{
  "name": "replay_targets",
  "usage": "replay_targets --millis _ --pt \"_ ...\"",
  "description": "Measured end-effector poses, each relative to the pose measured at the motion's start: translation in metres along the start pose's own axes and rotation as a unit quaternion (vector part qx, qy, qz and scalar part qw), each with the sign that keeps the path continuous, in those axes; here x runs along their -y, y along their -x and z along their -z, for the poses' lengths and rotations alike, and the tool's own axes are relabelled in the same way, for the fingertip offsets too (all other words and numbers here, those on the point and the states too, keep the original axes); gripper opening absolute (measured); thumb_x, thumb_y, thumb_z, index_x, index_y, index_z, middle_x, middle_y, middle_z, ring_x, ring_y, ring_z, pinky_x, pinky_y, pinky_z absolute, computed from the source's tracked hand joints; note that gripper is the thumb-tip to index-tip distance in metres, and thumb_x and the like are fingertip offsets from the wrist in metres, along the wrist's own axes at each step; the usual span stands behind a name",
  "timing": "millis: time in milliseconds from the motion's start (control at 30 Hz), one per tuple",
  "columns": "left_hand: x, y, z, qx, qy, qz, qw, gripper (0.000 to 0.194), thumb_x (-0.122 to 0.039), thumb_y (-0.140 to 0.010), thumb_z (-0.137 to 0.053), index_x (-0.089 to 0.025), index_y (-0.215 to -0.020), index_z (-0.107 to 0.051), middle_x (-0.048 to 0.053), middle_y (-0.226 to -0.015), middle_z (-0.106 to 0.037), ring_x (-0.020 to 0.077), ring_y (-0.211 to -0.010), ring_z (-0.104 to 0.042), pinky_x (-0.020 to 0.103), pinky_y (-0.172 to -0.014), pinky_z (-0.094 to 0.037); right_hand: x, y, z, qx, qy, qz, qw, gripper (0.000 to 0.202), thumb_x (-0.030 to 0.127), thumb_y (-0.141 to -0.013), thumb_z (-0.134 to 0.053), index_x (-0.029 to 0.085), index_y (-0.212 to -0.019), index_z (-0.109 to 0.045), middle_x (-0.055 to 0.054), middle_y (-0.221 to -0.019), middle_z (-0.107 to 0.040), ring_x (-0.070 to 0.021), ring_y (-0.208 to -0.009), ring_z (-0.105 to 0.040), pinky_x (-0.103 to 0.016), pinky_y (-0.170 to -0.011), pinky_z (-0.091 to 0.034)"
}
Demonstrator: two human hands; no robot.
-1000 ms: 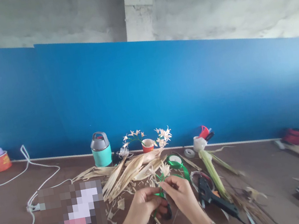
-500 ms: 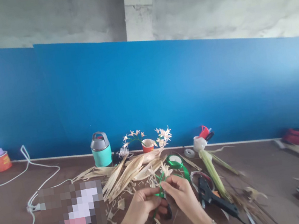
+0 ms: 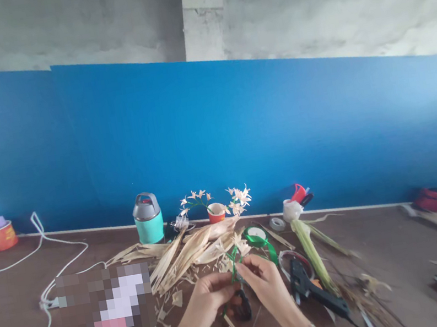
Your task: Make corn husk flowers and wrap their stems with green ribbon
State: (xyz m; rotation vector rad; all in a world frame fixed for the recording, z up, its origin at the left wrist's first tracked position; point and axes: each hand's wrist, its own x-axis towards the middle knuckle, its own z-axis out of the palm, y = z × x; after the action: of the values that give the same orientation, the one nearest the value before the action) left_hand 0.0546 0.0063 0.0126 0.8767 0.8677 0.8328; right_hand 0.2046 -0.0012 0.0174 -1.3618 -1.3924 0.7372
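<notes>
Between my two hands stands a small artificial flower sprig [image 3: 240, 245] with pale, husk-like petals and a green stem. My left hand [image 3: 208, 300] pinches the stem from the left, thumb and forefinger together. From the other side my right hand [image 3: 266, 283] closes its thumb and fingers on the same stem, near the blossoms. Fingertips hide part of the stem. Just beneath the hands are black scissor handles [image 3: 243, 305]; the blades are mostly hidden. A spool of green ribbon [image 3: 257, 235] lies behind my right hand, its loose end hanging down beside it.
Dried corn husks [image 3: 198, 245] spread behind the hands. A glue gun [image 3: 318, 293] and green stalks [image 3: 312, 254] lie to the right. Farther back stand a turquoise flask [image 3: 149, 228] and a paper cup [image 3: 217, 217] with finished flowers. White cable [image 3: 66, 256] runs along the left.
My left fingers have shifted, showing more of the black scissor handles below. Less green strip shows between the hands. Both hands stay at the stem.
</notes>
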Motion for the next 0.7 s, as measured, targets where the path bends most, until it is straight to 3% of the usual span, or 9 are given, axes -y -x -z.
replay_targets --millis 233,500,700 --pt "0.001 -0.001 0.002 0.000 0.033 -0.013 0.999 0.022 -0.034 -0.063 -0.077 -0.014 -0.070 -0.072 0.002 -0.061 -0.067 0.0132 -0.059 -0.058 0.024 -0.060 -0.041 0.003 0.001 0.000 0.035 -0.018 -0.010 0.999 0.032 0.041 -0.077 -0.058 0.018 -0.059 -0.047 0.004 -0.055 -0.039 -0.0109 -0.052 -0.035 -0.023 -0.049 -0.028" --pt "-0.003 0.000 0.001 -0.014 0.024 -0.014 1.000 0.019 -0.025 -0.053 -0.081 -0.014 -0.058 -0.068 0.000 -0.055 -0.063 0.0112 -0.054 -0.055 0.022 -0.058 -0.038 0.006 0.002 0.001 0.069 0.029 -0.005 0.997 0.031 0.039 -0.078 -0.054 0.019 -0.057 -0.041 0.006 -0.053 -0.033 -0.0097 -0.050 -0.031 -0.023 -0.048 -0.025" --pt "0.002 -0.007 0.004 -0.030 0.028 0.003 0.999 0.028 -0.028 -0.042 -0.086 -0.014 -0.054 -0.065 -0.001 -0.051 -0.061 0.0124 -0.051 -0.055 0.025 -0.055 -0.038 0.012 0.001 0.005 0.091 0.041 0.017 0.995 0.028 0.036 -0.077 -0.054 0.018 -0.057 -0.046 0.005 -0.055 -0.037 -0.0102 -0.053 -0.032 -0.023 -0.050 -0.027"
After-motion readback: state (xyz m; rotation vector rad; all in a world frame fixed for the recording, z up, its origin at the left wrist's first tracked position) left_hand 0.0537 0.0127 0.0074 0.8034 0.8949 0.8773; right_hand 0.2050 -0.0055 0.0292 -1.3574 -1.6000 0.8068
